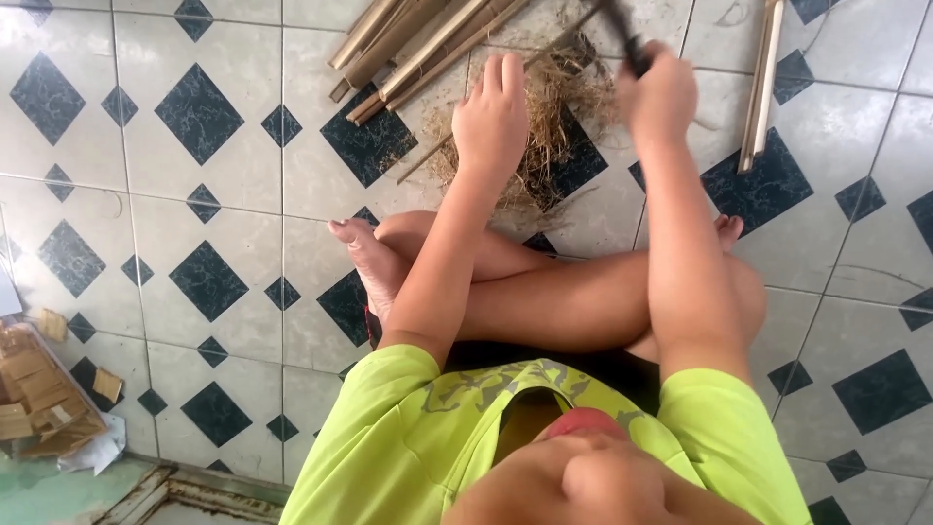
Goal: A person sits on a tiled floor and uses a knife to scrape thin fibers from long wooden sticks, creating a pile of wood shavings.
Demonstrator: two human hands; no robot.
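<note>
I sit cross-legged on the tiled floor point(194, 194), and the thin stick point(428, 158) I am working lies straight ahead of my knees, its long axis slanting from lower left up toward the right across the heap of dry shavings point(559, 117). My left hand point(492, 119) presses flat on it, fingers stretched forward, the nearer of the two. My right hand point(659, 94) is fisted around a dark knife handle point(630, 41), raised just beside the stick's far end. The hands are apart. A bundle of split bamboo strips point(418, 44) lies beyond.
</note>
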